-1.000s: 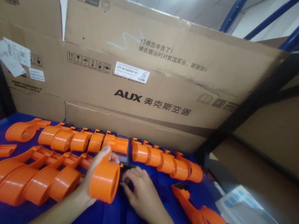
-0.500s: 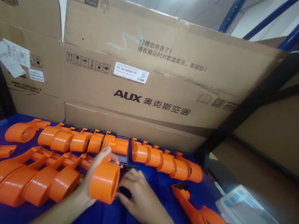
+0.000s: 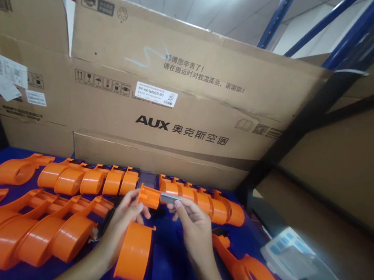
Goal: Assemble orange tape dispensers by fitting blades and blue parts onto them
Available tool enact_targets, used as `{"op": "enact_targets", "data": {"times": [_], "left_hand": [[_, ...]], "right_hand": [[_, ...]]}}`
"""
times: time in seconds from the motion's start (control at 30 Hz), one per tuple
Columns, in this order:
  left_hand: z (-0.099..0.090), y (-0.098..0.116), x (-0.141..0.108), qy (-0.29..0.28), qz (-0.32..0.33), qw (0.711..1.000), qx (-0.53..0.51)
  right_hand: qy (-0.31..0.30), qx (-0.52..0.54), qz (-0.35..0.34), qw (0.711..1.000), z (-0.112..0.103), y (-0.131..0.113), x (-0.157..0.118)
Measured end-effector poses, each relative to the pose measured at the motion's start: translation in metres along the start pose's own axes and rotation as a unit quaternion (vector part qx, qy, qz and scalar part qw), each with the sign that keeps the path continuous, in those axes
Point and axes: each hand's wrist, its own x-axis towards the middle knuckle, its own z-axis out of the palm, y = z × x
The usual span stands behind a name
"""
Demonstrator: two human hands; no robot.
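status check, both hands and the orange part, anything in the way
Left hand gripping orange part. Right hand pinching small grey piece at the part's upper end. Nothing seen between the two hands blocking them.

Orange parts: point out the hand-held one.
The orange part in the left hand, beside the right hand's grey strip; the others lie on the blue table.

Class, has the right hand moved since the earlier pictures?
Yes: judged against the printed AUX lettering, the right hand has moved rightward and up in the view.
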Motion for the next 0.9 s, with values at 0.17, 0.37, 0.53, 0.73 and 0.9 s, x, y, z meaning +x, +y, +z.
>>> {"op": "enact_targets", "data": {"times": [0.17, 0.37, 0.53, 0.73, 0.9], "left_hand": [[0.0006, -0.0067, -0.0007, -0.01, 0.018, 0.999, 0.044], [0.002, -0.0055, -0.001, -0.011, 0.008, 0.999, 0.035], [0.0036, -0.0018, -0.0046, -0.004, -0.005, 0.999, 0.051], [0.0037, -0.0019, -0.0074, -0.015, 0.001, 0.998, 0.065], [0.0028, -0.0022, -0.0065, 0.012, 0.032, 0.996, 0.079]], "right_hand": [[0.016, 0.017, 0.008, 1.0, 0.0006, -0.0016, -0.0006], [0.014, 0.011, -0.001, 1.0, 0.0006, 0.0009, -0.0035], [0.012, -0.008, -0.005, 1.0, 0.0004, 0.0011, -0.0037], [-0.002, -0.03, 0.001, 1.0, 0.0023, 0.0061, -0.0041], [0.042, -0.022, -0.011, 0.999, 0.0017, 0.0047, -0.0051]]}}
